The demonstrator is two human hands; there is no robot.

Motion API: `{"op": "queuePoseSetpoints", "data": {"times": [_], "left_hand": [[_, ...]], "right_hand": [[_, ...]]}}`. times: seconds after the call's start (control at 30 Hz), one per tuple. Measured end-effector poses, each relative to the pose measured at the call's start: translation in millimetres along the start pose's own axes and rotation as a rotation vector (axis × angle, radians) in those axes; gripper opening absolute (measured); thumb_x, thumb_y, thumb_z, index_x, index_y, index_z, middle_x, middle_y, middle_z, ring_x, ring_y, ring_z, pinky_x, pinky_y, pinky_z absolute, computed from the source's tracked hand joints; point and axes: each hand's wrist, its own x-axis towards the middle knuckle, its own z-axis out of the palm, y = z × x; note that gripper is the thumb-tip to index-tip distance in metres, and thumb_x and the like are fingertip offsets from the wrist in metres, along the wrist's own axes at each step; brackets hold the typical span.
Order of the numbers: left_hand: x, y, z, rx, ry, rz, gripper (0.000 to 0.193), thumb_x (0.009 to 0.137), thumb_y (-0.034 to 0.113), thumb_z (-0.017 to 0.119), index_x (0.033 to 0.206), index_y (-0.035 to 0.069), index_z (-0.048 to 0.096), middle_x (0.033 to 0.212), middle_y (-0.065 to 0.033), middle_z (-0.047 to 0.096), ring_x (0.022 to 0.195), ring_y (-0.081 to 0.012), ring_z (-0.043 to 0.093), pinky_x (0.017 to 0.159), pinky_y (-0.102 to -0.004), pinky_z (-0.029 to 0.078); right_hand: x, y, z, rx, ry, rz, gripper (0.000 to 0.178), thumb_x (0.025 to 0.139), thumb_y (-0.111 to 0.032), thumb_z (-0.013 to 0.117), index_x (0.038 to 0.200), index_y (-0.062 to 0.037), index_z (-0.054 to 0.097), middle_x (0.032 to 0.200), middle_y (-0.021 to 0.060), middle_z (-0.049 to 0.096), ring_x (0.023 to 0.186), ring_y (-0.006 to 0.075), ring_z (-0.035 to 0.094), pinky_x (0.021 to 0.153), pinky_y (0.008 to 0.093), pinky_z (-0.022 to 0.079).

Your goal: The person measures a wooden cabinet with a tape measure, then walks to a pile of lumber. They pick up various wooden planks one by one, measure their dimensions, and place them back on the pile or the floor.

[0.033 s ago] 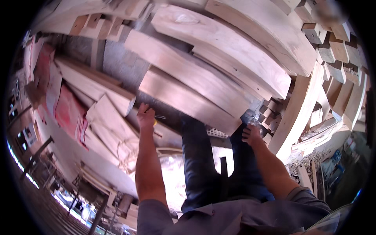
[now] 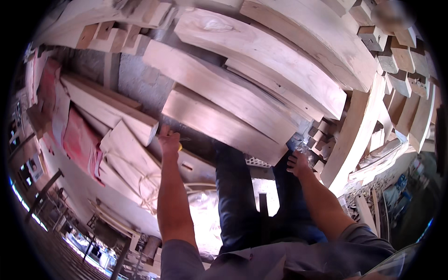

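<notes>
The floor (image 2: 137, 79), rough and grey, showed in gaps at upper left. Long pale beams (image 2: 224, 123) lay side by side above it; whether they rested directly on it was hidden. At lower right, shavings (image 2: 369, 199) and strips (image 2: 366, 213) littered it.

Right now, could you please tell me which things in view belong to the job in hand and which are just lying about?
Seemingly in use:
- small yellow item at the left hand, too small to identify
- nearest pale beam, its right end near the right hand

Seemingly lying about:
- red sheet, far left
- stacked timber, upper right
</notes>
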Motion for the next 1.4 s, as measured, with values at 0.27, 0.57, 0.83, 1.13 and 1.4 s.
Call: {"op": "queuePoseSetpoints", "data": {"times": [0.27, 0.57, 0.83, 1.13, 1.4], "left_hand": [[112.3, 61.2, 58.8, 0.542, -0.149, 0.068, 0.079, 0.069, 0.0, 0.059, 0.146, -0.002, 0.039, 0.106, -0.0165, 0.068, 0.078, -0.0195, 0.062, 0.074, -0.0311, 0.052], [146.7, 53.4, 64.9, 0.878, -0.263, 0.179, 0.053, 0.067, 0.003, 0.061, 0.12, 0.0, 0.063, 0.102, -0.0186, 0.07, 0.096, -0.0304, 0.067, 0.089, -0.0371, 0.05], [105.9, 39.0, 30.7, 0.86, -0.257, 0.18, 0.024, 0.072, 0.006, 0.065, 0.095, 0.001, 0.066, 0.078, -0.0127, 0.066, 0.073, -0.0229, 0.062, 0.07, -0.0375, 0.049], [28.8, 147.9, 16.4, 0.671, -0.299, 0.158, 0.02, 0.066, -0.005, 0.053, 0.083, 0.0, 0.062, 0.067, 0.0017, 0.053, 0.057, -0.0083, 0.045, 0.048, -0.0269, 0.035], [103.3, 187.4, 91.0, 0.785, -0.364, 0.528, 0.071, 0.069, 0.003, 0.063, 0.136, -0.006, 0.04, 0.126, -0.021, 0.054, 0.112, -0.0283, 0.054, 0.096, -0.0337, 0.042]], "right_hand": [[37.8, 31.3, 39.6, 0.147, -0.127, -0.185, 0.06, 0.088, -0.029, 0.055, 0.141, -0.0026, 0.042, 0.138, 0.0127, 0.05, 0.13, 0.0297, 0.044, 0.111, 0.0465, 0.03], [55.5, 41.2, 63.8, 0.213, 0.075, -0.248, 0.038, 0.081, -0.012, 0.066, 0.116, 0.0036, 0.06, 0.107, 0.0108, 0.067, 0.102, 0.0243, 0.064, 0.095, 0.0362, 0.046], [-7.6, 66.5, 31.9, 0.263, 0.21, -0.217, 0.034, 0.075, -0.006, 0.073, 0.106, 0.0016, 0.064, 0.097, 0.0101, 0.069, 0.088, 0.0206, 0.066, 0.084, 0.0332, 0.05], [-129.4, 37.0, -17.9, 0.044, 0.333, -0.312, 0.038, 0.071, -0.016, 0.08, 0.102, 0.0018, 0.068, 0.094, 0.01, 0.071, 0.082, 0.0181, 0.067, 0.077, 0.0304, 0.051], [-108.0, -89.2, 9.2, -0.242, 0.447, -0.644, 0.049, 0.075, -0.033, 0.078, 0.106, 0.0039, 0.069, 0.093, 0.0173, 0.072, 0.085, 0.0239, 0.07, 0.079, 0.038, 0.052]]}}
